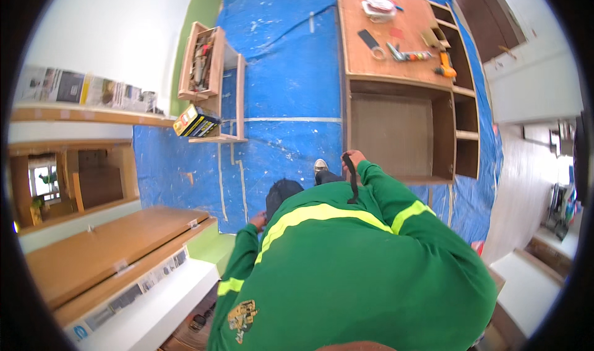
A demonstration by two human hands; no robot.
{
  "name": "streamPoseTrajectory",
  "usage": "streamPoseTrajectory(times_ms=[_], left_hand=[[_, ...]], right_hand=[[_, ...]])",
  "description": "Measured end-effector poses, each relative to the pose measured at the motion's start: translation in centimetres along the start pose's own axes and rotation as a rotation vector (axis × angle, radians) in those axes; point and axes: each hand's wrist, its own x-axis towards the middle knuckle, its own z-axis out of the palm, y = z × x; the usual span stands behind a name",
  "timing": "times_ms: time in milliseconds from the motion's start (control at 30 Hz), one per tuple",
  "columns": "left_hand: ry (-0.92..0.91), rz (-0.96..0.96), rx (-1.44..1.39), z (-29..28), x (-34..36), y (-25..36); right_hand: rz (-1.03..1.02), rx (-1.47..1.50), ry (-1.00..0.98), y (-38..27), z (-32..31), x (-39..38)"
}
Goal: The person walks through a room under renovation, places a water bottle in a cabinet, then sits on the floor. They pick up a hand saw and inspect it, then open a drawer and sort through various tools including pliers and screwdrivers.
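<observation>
My right hand (354, 156) is closed on a black strap (351, 184) that hangs over the front of my green top, beside the near corner of a wooden cabinet carcass (391, 134). Down at the left, my left hand (258, 220) is at the side of my dark trousers (278, 193); its fingers are too small and partly hidden to read. My shoe (320, 165) shows on the blue floor sheet (291, 85) just past the strap.
A plywood top (371, 60) holds a caulking gun, orange drill, phone and tape roll. Left stand a wooden tool box (183, 72), a frame (240, 97) and a yellow-black carton (197, 121). Long boards (111, 239) lie at lower left; a shelving unit (465, 116) lines the right.
</observation>
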Motion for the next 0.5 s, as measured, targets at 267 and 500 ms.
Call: streamPoseTrajectory(times_ms=[267,500], left_hand=[[-0.194,0.151,0.101,-9.0,13.4,12.8],[-0.315,0.152,0.29,-12.4,19.3,23.4]], right_hand=[[0.103,0.16,0.101,-3.5,-0.2,4.1],[-0.087,-0.662,-0.04,8.2,-4.6,2.6]])
